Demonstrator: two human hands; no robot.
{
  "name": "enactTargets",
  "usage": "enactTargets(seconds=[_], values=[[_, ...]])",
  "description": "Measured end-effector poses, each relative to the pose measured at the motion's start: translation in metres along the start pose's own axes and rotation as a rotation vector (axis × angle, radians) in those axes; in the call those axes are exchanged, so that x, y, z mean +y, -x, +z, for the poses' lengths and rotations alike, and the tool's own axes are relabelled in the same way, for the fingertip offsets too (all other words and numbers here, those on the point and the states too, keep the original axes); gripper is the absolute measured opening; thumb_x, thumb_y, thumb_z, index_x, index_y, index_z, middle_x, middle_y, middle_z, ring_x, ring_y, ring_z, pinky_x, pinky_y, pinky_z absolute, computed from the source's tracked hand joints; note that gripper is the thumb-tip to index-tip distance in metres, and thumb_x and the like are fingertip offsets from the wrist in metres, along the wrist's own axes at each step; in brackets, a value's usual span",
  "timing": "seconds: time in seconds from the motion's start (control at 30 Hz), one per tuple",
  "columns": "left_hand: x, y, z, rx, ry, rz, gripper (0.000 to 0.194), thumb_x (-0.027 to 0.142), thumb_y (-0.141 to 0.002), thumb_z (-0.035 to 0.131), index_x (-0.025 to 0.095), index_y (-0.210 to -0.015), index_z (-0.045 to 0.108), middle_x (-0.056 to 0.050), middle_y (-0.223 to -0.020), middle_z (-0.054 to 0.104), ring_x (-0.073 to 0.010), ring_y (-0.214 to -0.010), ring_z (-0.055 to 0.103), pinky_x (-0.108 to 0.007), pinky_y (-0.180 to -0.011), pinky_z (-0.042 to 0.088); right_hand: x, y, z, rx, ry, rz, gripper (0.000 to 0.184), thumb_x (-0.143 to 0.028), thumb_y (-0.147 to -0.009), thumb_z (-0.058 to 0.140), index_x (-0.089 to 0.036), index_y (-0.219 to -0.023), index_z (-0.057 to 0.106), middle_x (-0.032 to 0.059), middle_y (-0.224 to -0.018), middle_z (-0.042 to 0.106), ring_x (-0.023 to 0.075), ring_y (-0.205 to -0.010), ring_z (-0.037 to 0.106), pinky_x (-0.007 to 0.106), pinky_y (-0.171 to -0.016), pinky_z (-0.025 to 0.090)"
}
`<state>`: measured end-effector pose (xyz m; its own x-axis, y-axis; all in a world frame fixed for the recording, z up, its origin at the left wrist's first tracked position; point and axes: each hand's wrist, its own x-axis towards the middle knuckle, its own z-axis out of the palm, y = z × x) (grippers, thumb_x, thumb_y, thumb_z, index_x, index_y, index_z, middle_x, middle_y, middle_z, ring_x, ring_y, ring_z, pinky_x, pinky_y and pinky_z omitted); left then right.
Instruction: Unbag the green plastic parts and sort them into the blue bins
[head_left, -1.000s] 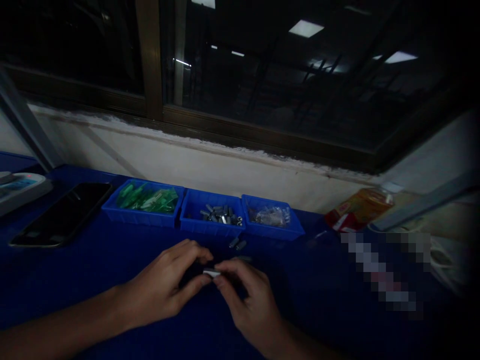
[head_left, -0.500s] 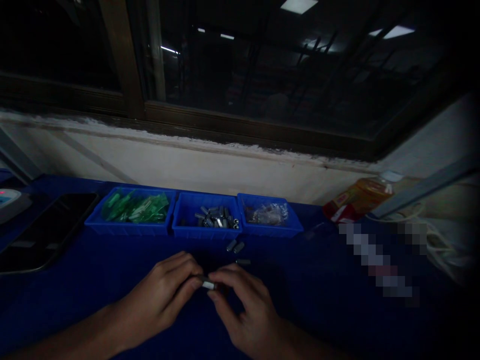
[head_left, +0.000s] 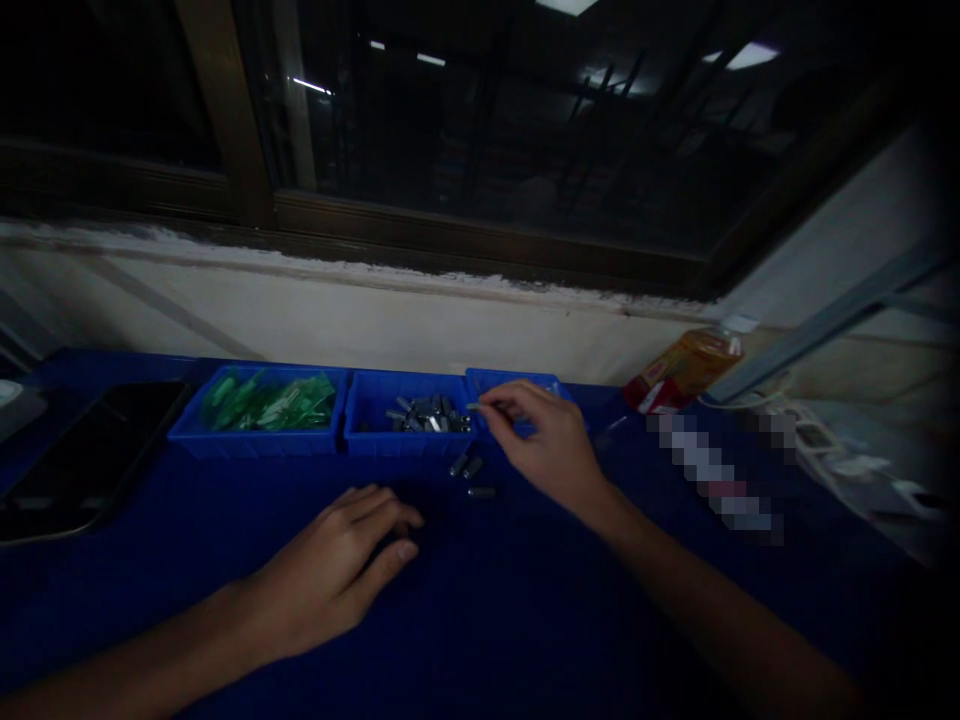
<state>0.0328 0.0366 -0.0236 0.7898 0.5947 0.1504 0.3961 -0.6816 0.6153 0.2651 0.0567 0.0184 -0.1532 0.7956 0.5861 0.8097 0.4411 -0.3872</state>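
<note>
My left hand rests low over the blue table, its thumb and fingers apart with nothing between them. Further up, my right hand pinches a small metal cylinder by one end, in front of the right blue bin. That bin's contents are mostly hidden behind the hand. Small metal cylinders fill part of the middle blue bin, close to the pinched piece. Several loose ones, such as one lying flat, are on the table below the bins.
Green plastic pieces lie in the left blue bin. A dark phone-like slab is at the left. A bottle of amber liquid leans at the back right near a slanted metal bar. Wall and window close off the back.
My hands have come apart. The right one has moved up and away to the bins, carrying a metal cylinder; the left has let go and stayed low. The view has shifted slightly.
</note>
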Motion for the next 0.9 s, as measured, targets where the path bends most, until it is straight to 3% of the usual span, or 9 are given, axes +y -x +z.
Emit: enactTargets(seconds=[0.13, 0.3, 0.5, 0.67, 0.9], values=[[0.000, 0.000, -0.001, -0.007, 0.001, -0.018, 0.023, 0.028, -0.090, 0.035, 0.020, -0.103, 0.051, -0.005, -0.099, 0.057, -0.0186, -0.093, 0.053, -0.039, -0.085, 0.040, 0.017, -0.022, 0.001, -0.207, 0.049, -0.044, 0.013, -0.018, -0.079, 0.051, -0.018, -0.084, 0.063, 0.0021, -0.077, 0.062, 0.0104, -0.065, 0.056, 0.023, -0.061, 0.044], [0.001, -0.001, -0.003, -0.038, 0.020, -0.025, 0.022, 0.029, -0.090, 0.035, 0.021, -0.101, 0.052, -0.003, -0.096, 0.057, -0.0181, -0.091, 0.052, -0.040, -0.084, 0.039, 0.020, -0.034, 0.002, -0.432, 0.105, -0.127, 0.015, -0.017, -0.080, 0.050, -0.019, -0.082, 0.064, 0.0019, -0.076, 0.062, 0.0115, -0.070, 0.056, 0.024, -0.066, 0.043], [0.001, -0.001, -0.004, -0.044, 0.029, -0.015, 0.023, 0.028, -0.090, 0.034, 0.021, -0.099, 0.054, -0.004, -0.094, 0.056, -0.0179, -0.088, 0.052, -0.040, -0.083, 0.039, 0.020, -0.040, 0.000, -0.561, 0.187, -0.244, 0.021, -0.016, -0.082, 0.044, -0.019, -0.084, 0.064, 0.0030, -0.083, 0.062, 0.0132, -0.077, 0.056, 0.027, -0.072, 0.043], [0.002, -0.001, -0.005, -0.041, 0.028, -0.012, 0.024, 0.028, -0.090, 0.034, 0.020, -0.099, 0.055, -0.005, -0.093, 0.056, -0.0177, -0.087, 0.051, -0.039, -0.083, 0.039, 0.012, -0.054, 0.004, -0.682, 0.326, -0.330, 0.021, -0.012, -0.077, 0.045, -0.017, -0.071, 0.064, 0.0048, -0.073, 0.061, 0.0143, -0.069, 0.056, 0.027, -0.066, 0.041], [0.001, -0.001, -0.004, -0.042, 0.029, -0.004, 0.024, 0.028, -0.090, 0.034, 0.019, -0.096, 0.056, -0.004, -0.091, 0.056, -0.0172, -0.086, 0.051, -0.038, -0.082, 0.039, -0.006, -0.068, 0.010, -0.837, 0.515, -0.250, 0.022, -0.017, -0.074, 0.046, -0.014, -0.066, 0.066, 0.0082, -0.066, 0.063, 0.0151, -0.063, 0.056, 0.028, -0.061, 0.040]])
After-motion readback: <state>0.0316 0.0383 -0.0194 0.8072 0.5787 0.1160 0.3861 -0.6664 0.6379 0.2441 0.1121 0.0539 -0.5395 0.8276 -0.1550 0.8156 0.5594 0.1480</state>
